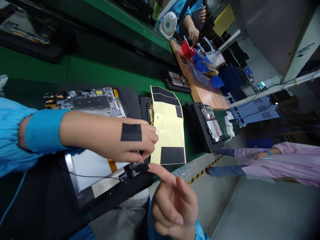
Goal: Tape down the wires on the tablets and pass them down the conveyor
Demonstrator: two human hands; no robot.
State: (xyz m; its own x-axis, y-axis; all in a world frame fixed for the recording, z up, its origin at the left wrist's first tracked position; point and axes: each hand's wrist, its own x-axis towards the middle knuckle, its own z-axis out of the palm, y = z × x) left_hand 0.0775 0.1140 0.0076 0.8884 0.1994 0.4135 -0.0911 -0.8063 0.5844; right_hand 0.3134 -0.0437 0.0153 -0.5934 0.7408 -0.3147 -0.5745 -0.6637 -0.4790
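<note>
My left hand (140, 141) reaches in from the left, palm down, over the edge of an opened tablet (97, 103) with bare circuitry. Its thumb and fingertips are pinched together at the tablet's near right corner; what they hold is hidden. A black tape square (131, 132) lies on the back of this hand. At the same corner sits a small black tape piece (142, 167), which my right index fingertip touches. My right hand (175, 201) is palm up, index finger stretched out, thumb apart and other fingers curled. A thin black cable (95, 176) runs across the tablet's battery.
Beyond my left hand lies a yellow backing sheet (167, 130) with black tape strips. More opened devices (212, 124) rest on black pads along the green bench. Farther off are a small fan (168, 25), a red bin (188, 50), a co-worker's hand (193, 34) and a standing person (277, 163).
</note>
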